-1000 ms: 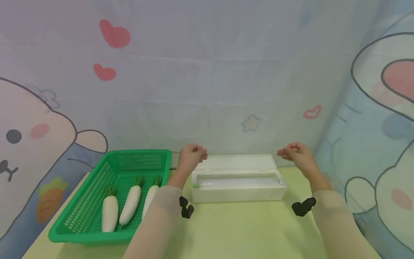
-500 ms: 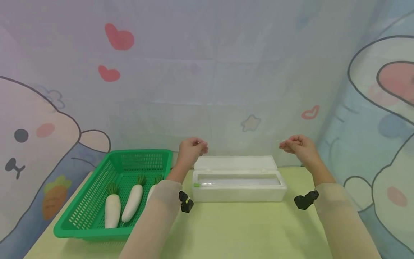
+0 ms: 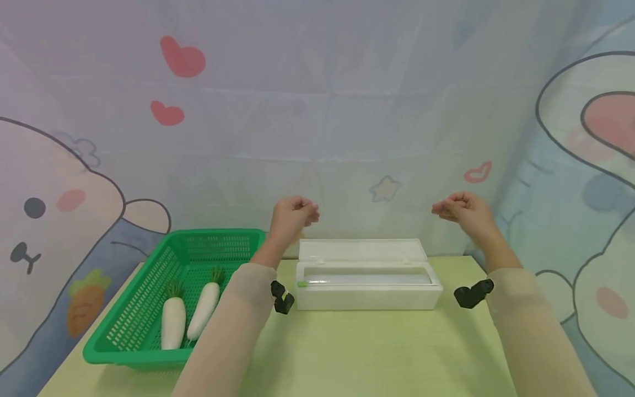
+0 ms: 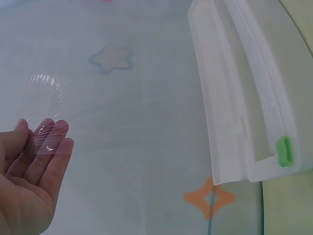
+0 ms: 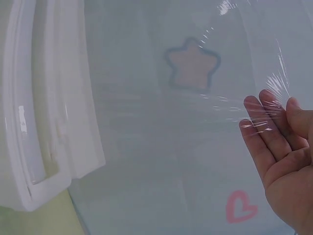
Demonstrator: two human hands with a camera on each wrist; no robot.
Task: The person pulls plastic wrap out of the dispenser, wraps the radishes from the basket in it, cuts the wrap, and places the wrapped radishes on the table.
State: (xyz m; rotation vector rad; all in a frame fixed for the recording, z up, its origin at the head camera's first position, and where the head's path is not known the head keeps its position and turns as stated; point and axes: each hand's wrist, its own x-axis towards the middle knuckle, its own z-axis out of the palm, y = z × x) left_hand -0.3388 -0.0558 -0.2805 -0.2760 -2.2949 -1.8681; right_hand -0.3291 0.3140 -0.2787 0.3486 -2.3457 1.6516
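2 hands [image 3: 292, 216] [image 3: 468, 214] pinching apparently plastic film [image 5: 277, 84], light-green table [image 3: 377, 353], cartoon-printed backdrop [image 3: 357, 121]

The left arm [image 3: 230, 331] and right arm [image 3: 528, 331] reach forward, slanting inward. The left hand [image 3: 291, 218] and right hand [image 3: 467, 214] are raised nearly level, well apart, turned toward each other, each grip pinching against the thumb [image 4: 13, 142], outer fingers [image 5: 255, 144] partly extended.
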